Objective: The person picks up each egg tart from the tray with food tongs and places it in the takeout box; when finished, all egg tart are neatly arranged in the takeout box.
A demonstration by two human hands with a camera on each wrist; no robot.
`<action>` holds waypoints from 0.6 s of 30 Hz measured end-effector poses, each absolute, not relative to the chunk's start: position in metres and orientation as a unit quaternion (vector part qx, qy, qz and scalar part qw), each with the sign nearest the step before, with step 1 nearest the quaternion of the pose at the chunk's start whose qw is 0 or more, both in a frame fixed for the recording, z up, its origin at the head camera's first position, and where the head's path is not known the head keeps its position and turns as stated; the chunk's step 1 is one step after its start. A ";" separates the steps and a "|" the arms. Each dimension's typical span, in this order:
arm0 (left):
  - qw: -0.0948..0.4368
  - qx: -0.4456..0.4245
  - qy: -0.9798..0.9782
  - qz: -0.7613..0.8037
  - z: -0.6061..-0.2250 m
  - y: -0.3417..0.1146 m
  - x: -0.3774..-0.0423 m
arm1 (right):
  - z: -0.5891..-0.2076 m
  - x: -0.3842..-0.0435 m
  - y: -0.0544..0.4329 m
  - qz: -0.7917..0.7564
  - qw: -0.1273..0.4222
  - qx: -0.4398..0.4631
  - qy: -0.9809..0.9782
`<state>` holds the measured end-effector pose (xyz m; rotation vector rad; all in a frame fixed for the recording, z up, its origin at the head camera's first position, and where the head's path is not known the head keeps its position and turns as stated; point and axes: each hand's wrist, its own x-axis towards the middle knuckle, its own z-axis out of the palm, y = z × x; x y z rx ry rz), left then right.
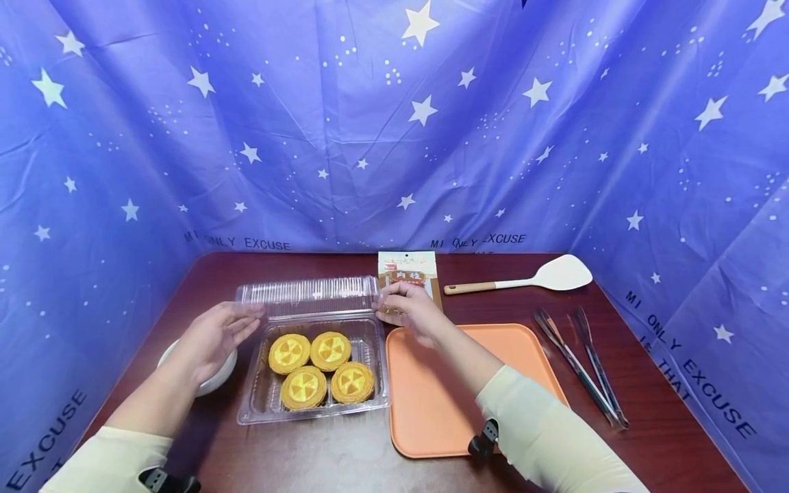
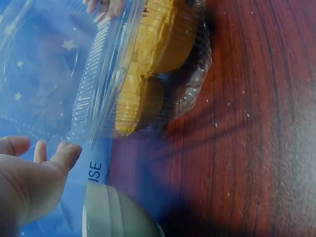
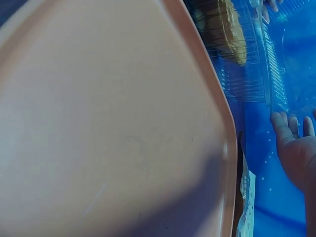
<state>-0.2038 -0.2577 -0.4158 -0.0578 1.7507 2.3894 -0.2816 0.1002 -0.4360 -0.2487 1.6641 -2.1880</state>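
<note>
A clear plastic clamshell box (image 1: 249, 404) lies on the table with its lid (image 1: 308, 291) raised at the back. Inside sit several round yellow tarts (image 1: 306, 388) with patterned tops. My left hand (image 1: 212, 335) is at the lid's left edge, fingers loosely extended. Across from it, my right hand (image 1: 414, 311) reaches the lid's right edge with its fingertips. The left wrist view has the left fingers (image 2: 66, 155) close by the lid's corner; contact is hard to tell. In the right wrist view, the right fingers (image 3: 282, 129) extend to the lid's other corner.
A white bowl (image 1: 216, 380) stands left of the box, partly behind my left forearm. To the right lies an orange tray (image 1: 431, 411), beside two pairs of tongs (image 1: 579, 373). A printed packet (image 1: 407, 263) and a white spatula (image 1: 557, 274) lie at the back.
</note>
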 end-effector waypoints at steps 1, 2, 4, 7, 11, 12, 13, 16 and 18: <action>0.086 -0.021 0.604 0.792 -0.416 -0.258 -0.203 | -0.436 -0.281 0.100 -0.776 0.190 -0.089 0.595; 0.084 -0.022 0.618 0.782 -0.416 -0.258 -0.201 | -0.437 -0.281 0.101 -0.771 0.192 -0.090 0.600; 0.081 -0.026 0.655 0.751 -0.416 -0.259 -0.199 | -0.438 -0.281 0.101 -0.756 0.194 -0.096 0.617; 0.077 -0.025 0.720 0.690 -0.419 -0.258 -0.196 | -0.440 -0.281 0.103 -0.716 0.191 -0.119 0.661; 0.059 0.000 0.780 0.622 -0.422 -0.256 -0.192 | -0.440 -0.279 0.106 -0.650 0.172 -0.159 0.723; 0.053 0.006 0.792 0.609 -0.422 -0.255 -0.191 | -0.440 -0.278 0.107 -0.637 0.169 -0.165 0.734; 0.045 0.013 0.803 0.594 -0.422 -0.254 -0.190 | -0.440 -0.278 0.108 -0.627 0.167 -0.168 0.742; 0.032 0.030 0.831 0.554 -0.421 -0.251 -0.186 | -0.441 -0.274 0.110 -0.615 0.177 -0.163 0.751; 0.027 0.038 0.852 0.522 -0.419 -0.249 -0.183 | -0.441 -0.271 0.111 -0.611 0.186 -0.159 0.753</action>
